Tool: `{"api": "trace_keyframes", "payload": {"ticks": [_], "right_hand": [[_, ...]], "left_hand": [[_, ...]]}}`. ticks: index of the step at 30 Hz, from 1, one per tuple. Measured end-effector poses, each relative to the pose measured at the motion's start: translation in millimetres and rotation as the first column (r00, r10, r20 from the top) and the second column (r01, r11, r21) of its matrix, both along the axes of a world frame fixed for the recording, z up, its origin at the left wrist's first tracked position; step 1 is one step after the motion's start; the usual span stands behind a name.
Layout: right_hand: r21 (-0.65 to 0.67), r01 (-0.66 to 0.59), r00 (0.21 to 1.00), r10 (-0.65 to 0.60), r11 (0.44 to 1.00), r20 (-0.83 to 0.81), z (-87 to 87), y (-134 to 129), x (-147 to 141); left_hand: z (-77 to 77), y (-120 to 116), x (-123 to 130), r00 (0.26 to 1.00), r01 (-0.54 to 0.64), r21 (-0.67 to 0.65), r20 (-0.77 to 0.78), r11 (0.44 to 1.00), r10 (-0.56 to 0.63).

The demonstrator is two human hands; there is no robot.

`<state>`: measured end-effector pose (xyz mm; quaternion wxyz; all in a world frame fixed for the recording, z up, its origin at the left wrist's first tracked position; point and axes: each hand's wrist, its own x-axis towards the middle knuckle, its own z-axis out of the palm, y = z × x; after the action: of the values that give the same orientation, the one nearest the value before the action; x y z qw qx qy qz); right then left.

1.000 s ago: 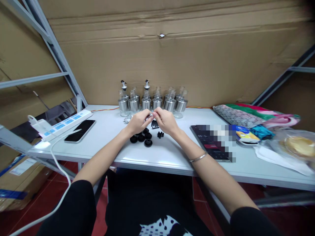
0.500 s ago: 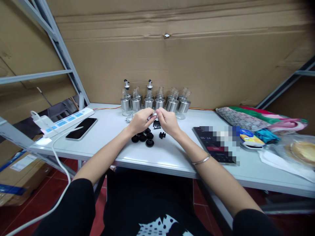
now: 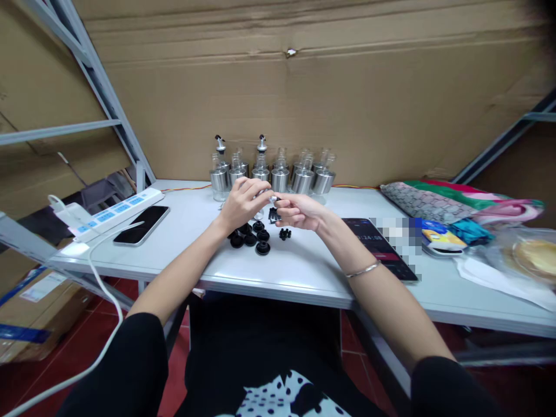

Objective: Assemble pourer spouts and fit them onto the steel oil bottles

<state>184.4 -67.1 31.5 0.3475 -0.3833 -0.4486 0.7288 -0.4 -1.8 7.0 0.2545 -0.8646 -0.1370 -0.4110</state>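
Head view: one small silver-and-black part (image 3: 273, 199), detail blurred, pinched at the fingertips between left hand (image 3: 244, 202) and right hand (image 3: 302, 212), above the surface (image 3: 299, 269); black caps (image 3: 263, 248), small black pieces (image 3: 285, 234), loose, nearby; bottles (image 3: 302, 182), grouped behind. Step, apparently: fitting or adjusting by fingertip. Next move, presumably: narrow grip, steady alignment.

The small part (image 3: 274, 199) between the left hand (image 3: 243, 202) and the right hand (image 3: 302, 212) is mostly covered by their fingers and too small to identify; the left hand hides the lower portion of a front-row bottle (image 3: 260, 170); the back-row bottles (image 3: 325, 155) stand partly concealed; pixel blocks mask some of the timer screen (image 3: 388, 262); a clear plastic package (image 3: 532, 255) is blurred, cut by the right edge; the white cable (image 3: 109, 289) runs out of view at lower left.
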Motion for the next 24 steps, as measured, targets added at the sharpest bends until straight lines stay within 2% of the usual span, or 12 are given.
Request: {"api": "trace_keyframes", "payload": {"ticks": [3, 6, 8, 11, 13, 16, 21, 24], "right_hand": [[-0.061, 0.049, 0.999, -0.049, 0.997, 0.000, -1.0, 2.8, 1.1], [0.033, 0.080, 0.997, -0.080, 0.996, -0.011, -3.2, 3.0, 2.8], [0.113, 0.024, 0.998, -0.031, 0.993, 0.063, -3.5, 1.0, 4.0], [0.225, -0.094, 0.957, 0.025, 0.970, 0.290, -3.8, -2.2, 5.0], [0.302, -0.156, 0.872, -0.013, 0.940, 0.490, -5.3, -2.3, 4.9], [0.347, -0.259, 0.673, -0.089, 0.901, 0.734, -8.6, 0.9, 4.7], [0.438, -0.346, 0.483, -0.242, 0.830, 0.841, -7.2, 4.9, 9.0], [0.420, -0.371, 0.380, -0.277, 0.828, 0.883, -5.4, 5.4, 15.4]], "left_hand": [[0.7, 4.6, -4.1, 0.999, -0.005, 0.040, 0.045, 0.999, 0.004], [2.3, 6.7, -5.9, 0.997, 0.008, 0.041, 0.077, 0.999, -0.011], [2.9, 6.7, -5.5, 0.998, 0.018, 0.026, 0.068, 0.999, -0.020], [2.9, 6.4, -4.2, 0.998, 0.043, 0.038, 0.049, 0.998, -0.045], [2.7, 6.6, -3.7, 0.997, 0.059, 0.040, 0.043, 0.997, -0.061], [2.7, 7.2, -3.8, 0.997, 0.067, 0.007, 0.034, 0.998, -0.068], [3.3, 7.0, -3.4, 0.997, 0.067, 0.005, 0.041, 0.998, -0.068], [3.2, 6.3, -2.5, 0.996, 0.069, 0.033, 0.048, 0.997, -0.071]]}}
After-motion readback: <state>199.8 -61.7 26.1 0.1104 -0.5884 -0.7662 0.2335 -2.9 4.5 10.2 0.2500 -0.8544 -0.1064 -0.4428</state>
